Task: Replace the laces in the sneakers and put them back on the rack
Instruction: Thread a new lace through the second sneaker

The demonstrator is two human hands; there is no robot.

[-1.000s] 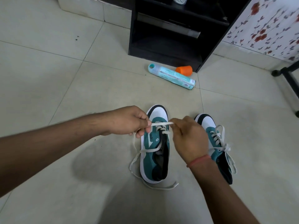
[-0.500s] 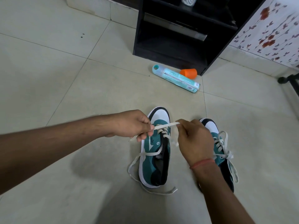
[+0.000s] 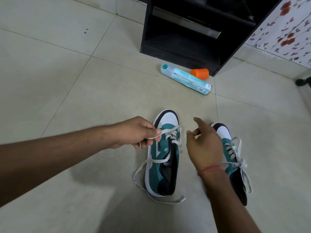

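Left sneaker mid-lacing on the floor, right sneaker just beside it (already tied)
Left hand pinched the lace; right hand hung loose, fingers spread, holding nothing. Risk: one-sided pull could slide the lace out of the eyelets

left hand pinching white lace, right hand loose, teal sneakers

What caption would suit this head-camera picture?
Left hand pinches the white lace of the half-laced sneaker; right hand hovers open.
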